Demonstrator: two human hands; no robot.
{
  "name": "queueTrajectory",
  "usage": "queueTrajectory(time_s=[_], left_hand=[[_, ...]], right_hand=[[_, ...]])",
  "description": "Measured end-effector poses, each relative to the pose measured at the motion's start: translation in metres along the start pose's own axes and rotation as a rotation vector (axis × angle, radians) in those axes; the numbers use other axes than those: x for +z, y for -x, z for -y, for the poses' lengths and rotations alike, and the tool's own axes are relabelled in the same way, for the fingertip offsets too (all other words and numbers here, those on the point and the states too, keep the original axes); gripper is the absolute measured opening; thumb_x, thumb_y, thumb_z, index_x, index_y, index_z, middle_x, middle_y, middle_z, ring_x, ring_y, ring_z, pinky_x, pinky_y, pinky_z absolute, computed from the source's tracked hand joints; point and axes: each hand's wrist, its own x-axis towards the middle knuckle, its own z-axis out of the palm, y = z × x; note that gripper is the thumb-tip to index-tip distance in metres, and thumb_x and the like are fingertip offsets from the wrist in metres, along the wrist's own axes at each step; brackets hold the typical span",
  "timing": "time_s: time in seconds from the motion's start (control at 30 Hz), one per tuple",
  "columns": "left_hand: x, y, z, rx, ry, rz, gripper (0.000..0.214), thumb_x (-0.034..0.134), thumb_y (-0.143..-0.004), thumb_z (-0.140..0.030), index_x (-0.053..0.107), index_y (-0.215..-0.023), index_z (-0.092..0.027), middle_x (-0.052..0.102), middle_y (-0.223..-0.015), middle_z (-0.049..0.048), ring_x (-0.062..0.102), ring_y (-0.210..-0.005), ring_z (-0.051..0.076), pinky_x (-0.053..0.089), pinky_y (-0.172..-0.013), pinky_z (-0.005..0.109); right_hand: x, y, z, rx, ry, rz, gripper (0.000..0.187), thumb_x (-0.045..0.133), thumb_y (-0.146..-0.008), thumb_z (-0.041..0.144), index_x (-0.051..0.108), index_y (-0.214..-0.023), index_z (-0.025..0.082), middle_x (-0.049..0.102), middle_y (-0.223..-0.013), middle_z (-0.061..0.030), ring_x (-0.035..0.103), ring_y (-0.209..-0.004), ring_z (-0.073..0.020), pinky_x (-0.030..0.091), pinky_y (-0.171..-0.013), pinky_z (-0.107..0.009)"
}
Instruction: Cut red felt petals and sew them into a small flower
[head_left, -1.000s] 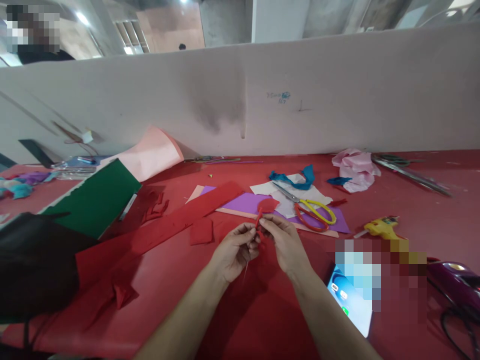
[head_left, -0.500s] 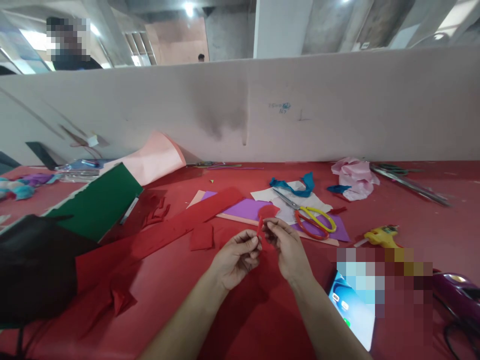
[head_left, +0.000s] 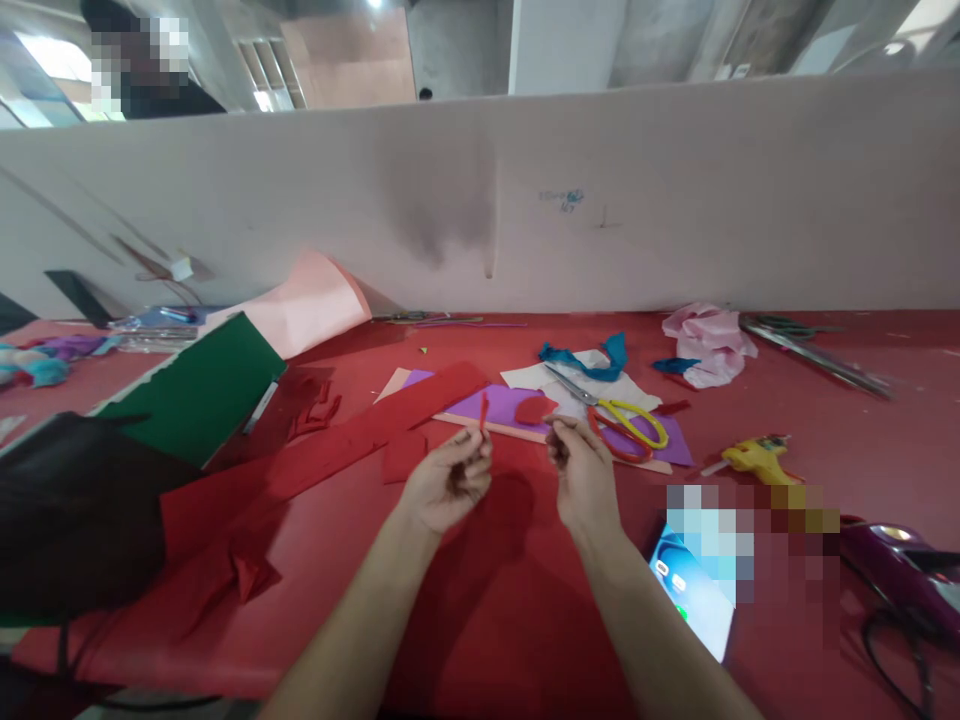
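My left hand (head_left: 448, 483) is closed in a pinch on a thin red paper strip (head_left: 484, 411) that stands up from its fingertips. My right hand (head_left: 581, 470) is also pinched, holding a small red paper petal (head_left: 534, 408) at its fingertips. The hands are a short way apart above the red table (head_left: 465, 620). Just beyond them lie a purple sheet (head_left: 499, 402) and a long red crepe strip (head_left: 375, 430). Scissors with yellow and red handles (head_left: 628, 425) lie right of the petal.
A green sheet (head_left: 199, 395) and a pink rolled sheet (head_left: 300, 305) are at the left, with black fabric (head_left: 67, 510) nearer. A yellow glue gun (head_left: 757, 455), a phone (head_left: 694, 600) and a purple device (head_left: 900, 570) sit at the right. A person stands behind the partition (head_left: 675, 190).
My hands were together on one red paper piece. Now they have moved apart, the left with a thin strip and the right with the petal.
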Motion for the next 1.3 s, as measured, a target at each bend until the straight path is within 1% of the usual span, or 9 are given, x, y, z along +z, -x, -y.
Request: queueTrajectory(time_s=[0.07,0.17,0.3,0.5,0.63,0.77,0.93,1.13,1.3], left_hand=[[-0.001,0.005,-0.015,0.062,0.086,-0.048,0.009,0.056,-0.081,-0.008,0.056,-0.072,-0.010,0.050,-0.064,0.0004,0.037,-0.044,0.001,0.026,-0.036,0.009],[-0.008,0.015,-0.028,0.023,0.234,-0.094,0.015,0.045,-0.087,-0.005,0.056,-0.078,-0.008,0.050,-0.066,0.0018,0.041,-0.046,0.001,0.027,-0.034,0.006],[-0.023,0.027,-0.016,-0.050,0.278,-0.161,0.017,0.043,-0.088,-0.006,0.057,-0.078,-0.006,0.052,-0.069,0.0036,0.044,-0.047,0.001,0.031,-0.034,0.004],[-0.035,0.035,0.002,-0.054,0.132,-0.181,0.012,0.051,-0.082,-0.002,0.061,-0.077,-0.008,0.058,-0.071,0.0047,0.053,-0.051,0.003,0.044,-0.042,0.007],[-0.043,0.048,0.001,-0.061,0.190,-0.262,0.011,0.051,-0.084,-0.005,0.060,-0.079,-0.008,0.059,-0.070,0.0046,0.052,-0.048,0.001,0.043,-0.041,0.006],[-0.054,0.056,0.016,0.048,0.099,-0.288,0.007,0.056,-0.080,-0.003,0.060,-0.080,-0.010,0.060,-0.069,0.0039,0.053,-0.048,0.003,0.043,-0.041,0.008],[-0.059,0.056,0.030,0.194,0.018,-0.218,0.010,0.067,-0.073,-0.007,0.060,-0.078,-0.012,0.061,-0.068,0.0028,0.053,-0.051,0.005,0.043,-0.047,0.013],[-0.062,0.053,0.028,0.222,0.043,-0.178,0.012,0.070,-0.069,-0.007,0.062,-0.077,-0.011,0.061,-0.068,0.0034,0.052,-0.054,0.005,0.041,-0.049,0.014],[-0.062,0.053,0.027,0.222,0.052,-0.167,0.011,0.071,-0.069,-0.007,0.063,-0.077,-0.010,0.060,-0.069,0.0029,0.051,-0.054,0.005,0.040,-0.049,0.014]], right_hand=[[-0.001,-0.002,0.000,-0.037,-0.033,-0.056,0.008,0.067,-0.062,0.027,0.068,-0.068,0.021,0.053,-0.057,0.0041,0.042,-0.052,-0.0109,0.029,-0.051,-0.026],[-0.003,-0.006,-0.003,-0.070,-0.032,-0.073,0.007,0.065,-0.063,0.026,0.067,-0.068,0.021,0.052,-0.058,0.0047,0.041,-0.054,-0.0105,0.029,-0.052,-0.026],[-0.005,-0.011,-0.013,-0.108,0.107,-0.021,0.009,0.061,-0.067,0.026,0.067,-0.072,0.022,0.055,-0.063,0.0038,0.046,-0.059,-0.0125,0.035,-0.059,-0.027],[-0.010,-0.014,-0.024,-0.321,0.710,0.254,0.017,0.053,-0.076,0.025,0.068,-0.084,0.022,0.069,-0.085,-0.0044,0.059,-0.080,-0.0212,0.042,-0.077,-0.036],[-0.010,-0.012,-0.027,-0.471,0.952,0.368,0.014,0.059,-0.074,0.020,0.072,-0.081,0.021,0.070,-0.086,-0.0070,0.059,-0.087,-0.0251,0.035,-0.090,-0.042],[-0.004,-0.004,-0.033,-0.625,1.290,0.429,0.018,0.057,-0.082,0.026,0.073,-0.089,0.022,0.069,-0.093,-0.0073,0.054,-0.093,-0.0260,0.034,-0.087,-0.040],[0.005,0.011,-0.038,-0.640,1.423,0.420,0.019,0.059,-0.084,0.035,0.072,-0.094,0.024,0.067,-0.098,-0.0054,0.050,-0.098,-0.0273,0.033,-0.082,-0.039],[0.014,0.019,-0.034,-0.675,1.521,0.408,0.017,0.058,-0.085,0.032,0.071,-0.093,0.026,0.066,-0.100,-0.0059,0.048,-0.100,-0.0277,0.031,-0.080,-0.041],[0.024,0.017,-0.031,-0.572,1.664,0.454,0.013,0.058,-0.082,0.024,0.071,-0.085,0.023,0.064,-0.101,-0.0083,0.047,-0.102,-0.0302,0.032,-0.079,-0.042]])
